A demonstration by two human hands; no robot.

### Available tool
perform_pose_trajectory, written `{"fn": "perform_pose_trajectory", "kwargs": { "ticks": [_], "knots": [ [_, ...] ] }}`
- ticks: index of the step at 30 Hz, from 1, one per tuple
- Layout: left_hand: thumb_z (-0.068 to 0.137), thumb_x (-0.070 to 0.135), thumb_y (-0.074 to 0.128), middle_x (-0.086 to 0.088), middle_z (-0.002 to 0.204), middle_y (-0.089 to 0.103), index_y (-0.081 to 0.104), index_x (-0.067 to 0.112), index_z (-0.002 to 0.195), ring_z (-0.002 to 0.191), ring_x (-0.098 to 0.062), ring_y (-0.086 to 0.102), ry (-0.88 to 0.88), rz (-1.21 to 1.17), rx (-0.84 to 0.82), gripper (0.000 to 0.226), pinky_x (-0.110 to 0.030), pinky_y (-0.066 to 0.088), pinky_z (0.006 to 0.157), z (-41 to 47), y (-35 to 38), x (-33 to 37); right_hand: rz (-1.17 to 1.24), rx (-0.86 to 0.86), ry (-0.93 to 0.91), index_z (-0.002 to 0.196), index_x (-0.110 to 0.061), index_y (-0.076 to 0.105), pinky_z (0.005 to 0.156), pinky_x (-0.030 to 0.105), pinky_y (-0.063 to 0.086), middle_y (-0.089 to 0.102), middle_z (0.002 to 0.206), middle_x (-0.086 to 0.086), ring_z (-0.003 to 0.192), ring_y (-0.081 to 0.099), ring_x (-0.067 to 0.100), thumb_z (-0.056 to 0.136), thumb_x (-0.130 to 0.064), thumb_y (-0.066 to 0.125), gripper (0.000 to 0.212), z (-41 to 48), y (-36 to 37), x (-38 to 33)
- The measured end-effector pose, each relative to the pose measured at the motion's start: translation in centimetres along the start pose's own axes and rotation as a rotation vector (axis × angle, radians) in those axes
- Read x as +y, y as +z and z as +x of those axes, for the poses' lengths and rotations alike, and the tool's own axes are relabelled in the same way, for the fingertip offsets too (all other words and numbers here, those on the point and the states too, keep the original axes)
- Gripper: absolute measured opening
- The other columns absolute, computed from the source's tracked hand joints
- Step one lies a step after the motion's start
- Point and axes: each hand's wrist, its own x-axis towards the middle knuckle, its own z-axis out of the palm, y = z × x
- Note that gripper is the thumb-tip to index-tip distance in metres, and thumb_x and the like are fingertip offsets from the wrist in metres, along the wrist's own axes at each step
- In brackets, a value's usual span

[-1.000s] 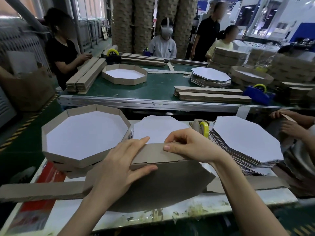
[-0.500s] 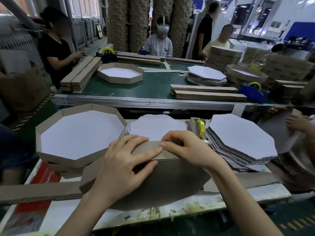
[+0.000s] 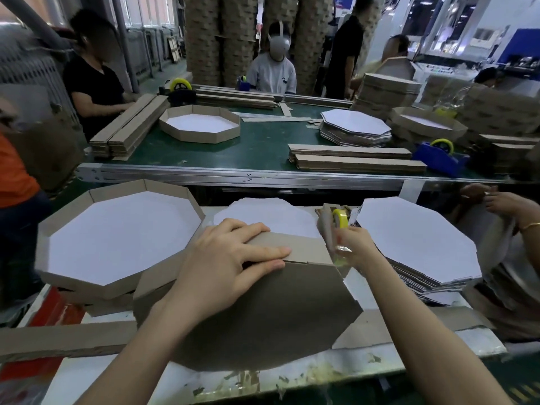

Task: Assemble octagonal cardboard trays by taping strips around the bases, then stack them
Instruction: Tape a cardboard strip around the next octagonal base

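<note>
Pressure from the left hand [image 3: 228,258], fingers flat on the strip [image 3: 304,248] against the brown base [image 3: 263,317] at lower centre, should keep that edge square while the right hand [image 3: 356,247], pinching tape [image 3: 340,252] centre-right, lays it taut across.

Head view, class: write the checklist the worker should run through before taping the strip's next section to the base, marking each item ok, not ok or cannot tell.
1. Strip pressed against the edge of the base by the left hand: ok.
2. Tape pinched in the right hand: ok.
3. Tape torn free of the roll: cannot tell.
4. Strip end flush at the base's corner: cannot tell.
5. Finished tray at left open on top for stacking: ok.
</note>
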Motion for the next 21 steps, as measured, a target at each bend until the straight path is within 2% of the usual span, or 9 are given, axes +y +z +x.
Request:
{"fn": "perform_pose_trajectory", "kwargs": {
  "ticks": [3, 6, 8, 9, 11, 13, 14, 18, 21],
  "knots": [
    [0.086, 0.065, 0.036, 0.014, 0.124, 0.063, 0.064, 0.057, 0.109, 0.108, -0.015, 0.054, -0.008, 0.002, -0.031, 0.037, -0.042, 0.047, 0.086, 1.9, 0.5, -0.1, -0.132, 0.048, 0.103, 0.115, 0.009, 0.056, 0.048, 0.027, 0.044, 0.057, 0.100, 0.018, 0.080, 0.057, 0.028, 0.094, 0.000, 0.050, 0.023, 4.8, -1.4, 2.2],
    [0.084, 0.068, 0.034, 0.017, 0.125, 0.061, 0.061, 0.059, 0.111, 0.109, -0.009, 0.050, -0.033, -0.030, -0.071, 0.039, -0.036, 0.044, 0.091, 3.1, 1.0, -0.5, -0.266, 0.035, 0.193, 0.094, 0.000, 0.054, 0.034, 0.027, 0.043, 0.054, 0.094, 0.015, 0.069, 0.055, 0.026, 0.098, -0.001, 0.046, 0.009, 8.3, -2.0, 3.9],
    [0.083, 0.068, 0.036, 0.019, 0.124, 0.061, 0.062, 0.058, 0.111, 0.109, -0.006, 0.049, -0.050, -0.048, -0.065, 0.039, -0.030, 0.042, 0.091, 3.7, 1.3, -0.7, -0.279, 0.027, 0.224, 0.098, 0.003, 0.054, 0.030, 0.026, 0.042, 0.054, 0.086, 0.016, 0.070, 0.056, 0.028, 0.097, 0.001, 0.047, 0.007, 10.3, -1.9, 4.6],
    [0.082, 0.068, 0.036, 0.019, 0.123, 0.061, 0.062, 0.058, 0.111, 0.109, -0.004, 0.048, -0.059, -0.050, -0.063, 0.039, -0.028, 0.041, 0.091, 3.9, 1.4, -0.8, -0.282, 0.015, 0.223, 0.106, 0.006, 0.055, 0.036, 0.030, 0.047, 0.055, 0.086, 0.017, 0.074, 0.058, 0.030, 0.097, 0.002, 0.048, 0.012, 11.3, -1.8, 5.0],
    [0.081, 0.069, 0.036, 0.024, 0.123, 0.058, 0.061, 0.060, 0.110, 0.110, -0.001, 0.046, -0.075, -0.047, -0.062, 0.039, -0.026, 0.038, 0.092, 4.3, 1.6, -0.9, -0.339, -0.020, 0.216, 0.120, 0.010, 0.055, 0.064, 0.040, 0.057, 0.061, 0.095, 0.018, 0.093, 0.061, 0.031, 0.097, 0.001, 0.049, 0.026, 13.2, -1.3, 5.5],
    [0.081, 0.071, 0.036, 0.030, 0.121, 0.051, 0.059, 0.063, 0.109, 0.112, 0.001, 0.044, -0.088, -0.041, -0.064, 0.037, -0.023, 0.036, 0.093, 4.7, 1.8, -1.0, -0.350, -0.016, 0.234, 0.119, 0.012, 0.056, 0.089, 0.051, 0.055, 0.064, 0.112, 0.026, 0.106, 0.063, 0.038, 0.095, 0.002, 0.051, 0.027, 14.4, -0.8, 5.6],
    [0.081, 0.071, 0.036, 0.032, 0.120, 0.049, 0.057, 0.064, 0.108, 0.113, 0.002, 0.043, -0.093, -0.036, -0.067, 0.036, -0.022, 0.036, 0.093, 4.9, 1.9, -1.1, -0.333, -0.006, 0.247, 0.117, 0.012, 0.057, 0.093, 0.050, 0.053, 0.064, 0.113, 0.028, 0.107, 0.063, 0.040, 0.094, 0.001, 0.052, 0.026, 14.7, -0.7, 5.6],
    [0.082, 0.072, 0.039, 0.028, 0.125, 0.054, 0.055, 0.067, 0.108, 0.114, 0.001, 0.044, -0.099, -0.017, -0.080, 0.031, -0.028, 0.040, 0.094, 5.7, 2.2, -1.1, -0.058, 0.060, 0.293, 0.095, 0.002, 0.060, 0.067, 0.036, 0.047, 0.061, 0.080, 0.015, 0.073, 0.061, 0.027, 0.095, -0.008, 0.052, 0.012, 14.7, -0.7, 5.2],
    [0.082, 0.071, 0.037, 0.032, 0.119, 0.051, 0.059, 0.064, 0.108, 0.111, 0.000, 0.046, -0.093, -0.011, -0.055, 0.034, -0.029, 0.042, 0.091, 6.1, 2.4, -1.2, 0.240, 0.164, 0.293, 0.079, -0.006, 0.057, 0.052, 0.033, 0.038, 0.059, 0.080, 0.010, 0.061, 0.050, 0.020, 0.090, -0.009, 0.052, 0.013, 14.0, -0.8, 5.7]
  ]
}}
